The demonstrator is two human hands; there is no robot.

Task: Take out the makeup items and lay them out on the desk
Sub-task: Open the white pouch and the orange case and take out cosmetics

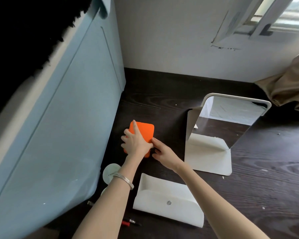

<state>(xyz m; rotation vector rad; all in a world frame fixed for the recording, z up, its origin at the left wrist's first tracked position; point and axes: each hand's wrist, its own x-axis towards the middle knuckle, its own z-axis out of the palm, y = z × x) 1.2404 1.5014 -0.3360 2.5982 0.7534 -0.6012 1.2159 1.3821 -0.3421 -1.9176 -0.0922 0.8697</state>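
Orange pouch is seen flat on the dark desk, near the back-left, just beside the blue cabinet. Long axis runs roughly away from the person, tilted slightly left–right.

Left hand is laid on top of the pouch — fingers spread, curled over the far-left edge, index extended along the top. The pouch is pinned and held by it. Right hand is placed at the pouch's near-right edge, fingertips touching the side; whether a zipper pull is pinched can't be told, the contact pt is hidden by the left hand.

Judgement: opening step is in hand, nothing from inside is laid out yet. Next move prob. turns on the right edge — right hand is the nearer one to it, left is used as anchor.

Also on desk: white mirror stand to the right of the pouch, white holder nearer the person, round white lid and red/black pens near the left forearm.
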